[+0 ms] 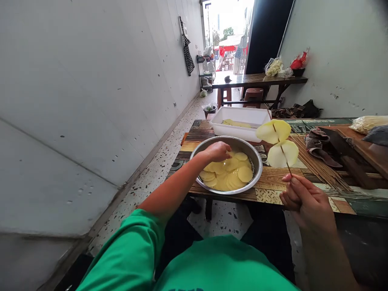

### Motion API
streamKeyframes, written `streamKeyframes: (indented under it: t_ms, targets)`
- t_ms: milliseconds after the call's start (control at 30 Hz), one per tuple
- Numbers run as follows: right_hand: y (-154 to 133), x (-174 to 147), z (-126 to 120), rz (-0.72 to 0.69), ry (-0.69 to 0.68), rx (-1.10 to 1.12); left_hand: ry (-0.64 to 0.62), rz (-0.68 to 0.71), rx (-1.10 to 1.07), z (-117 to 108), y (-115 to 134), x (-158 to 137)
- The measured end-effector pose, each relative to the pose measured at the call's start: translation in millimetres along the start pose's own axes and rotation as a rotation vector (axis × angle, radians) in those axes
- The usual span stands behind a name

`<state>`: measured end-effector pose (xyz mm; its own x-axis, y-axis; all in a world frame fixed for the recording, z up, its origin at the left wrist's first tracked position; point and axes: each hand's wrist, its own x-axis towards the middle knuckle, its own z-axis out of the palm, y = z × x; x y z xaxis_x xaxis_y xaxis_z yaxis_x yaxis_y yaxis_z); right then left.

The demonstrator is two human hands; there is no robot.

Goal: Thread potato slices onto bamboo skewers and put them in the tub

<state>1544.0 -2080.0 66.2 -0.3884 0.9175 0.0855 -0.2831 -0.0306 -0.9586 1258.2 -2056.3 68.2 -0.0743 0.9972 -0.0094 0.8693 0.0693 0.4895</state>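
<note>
My right hand (306,198) pinches the lower end of a thin wooden skewer (290,169), which points upward. Two pale yellow potato slices (283,154) are threaded on it. Over the metal bowl (257,171) my left hand (217,151) hangs with its fingers curled together; whether anything is between them is hidden. Inside the bowl, several round potato slices (233,178) lie in cloudy yellowish water. Just behind the bowl stands a white plastic tub (228,130) with some potato slices (232,122) at its bottom.
A bundle of bare skewers (321,165) lies on the wooden table (269,182) at the right, beside a crumpled cloth (317,141) and dark boards (348,153). Farther back, a second table (245,79) holds bags. A white wall (91,81) runs along the left.
</note>
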Motion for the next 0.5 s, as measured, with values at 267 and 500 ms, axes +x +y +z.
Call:
streamKeyframes:
  t_ms: [267,500]
  targets:
    - [15.1,-1.9,-3.2,0.014,0.012,-0.037,-0.324,0.029,0.229,20.1,5.6,8.7]
    - [45.1,9.2,8.2,-0.026,0.082,-0.137,0.116,-0.03,-0.59,15.8,29.0,-18.4]
